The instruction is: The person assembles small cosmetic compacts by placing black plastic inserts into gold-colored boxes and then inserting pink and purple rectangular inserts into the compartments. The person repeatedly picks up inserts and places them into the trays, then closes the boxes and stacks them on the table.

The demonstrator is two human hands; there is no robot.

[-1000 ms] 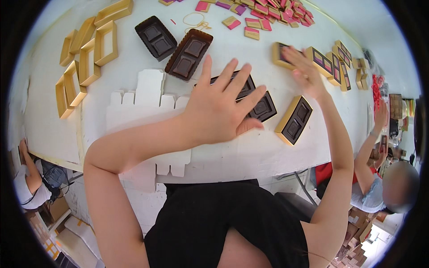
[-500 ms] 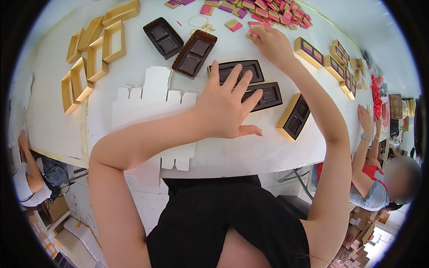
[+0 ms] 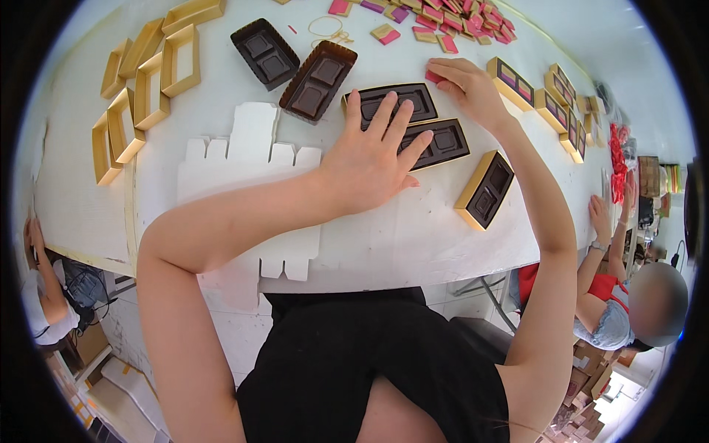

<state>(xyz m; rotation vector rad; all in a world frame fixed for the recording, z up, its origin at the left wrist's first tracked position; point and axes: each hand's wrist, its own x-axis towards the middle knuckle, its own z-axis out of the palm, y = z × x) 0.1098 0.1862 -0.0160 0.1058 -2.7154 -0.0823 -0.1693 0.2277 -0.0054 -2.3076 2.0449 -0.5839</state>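
Back from the pile's edge comes the right hand in the head view, with a pink piece now showing at its fingertips. Taking the left hand as clock centre, the piece is at 1 o'clock, just beyond the far box and well short of the pile. Right grip: pinched on the piece. Left grip: holding nothing, fingers spread over the far box and near box; whether they press, I cannot tell. The piece looks light, flat and fairly stiff, perhaps slick-wrapped; best held by opposite edges, lightly, lest it dent. Those boxes look light and apt to slide on the surface; steady them by their gold walls.
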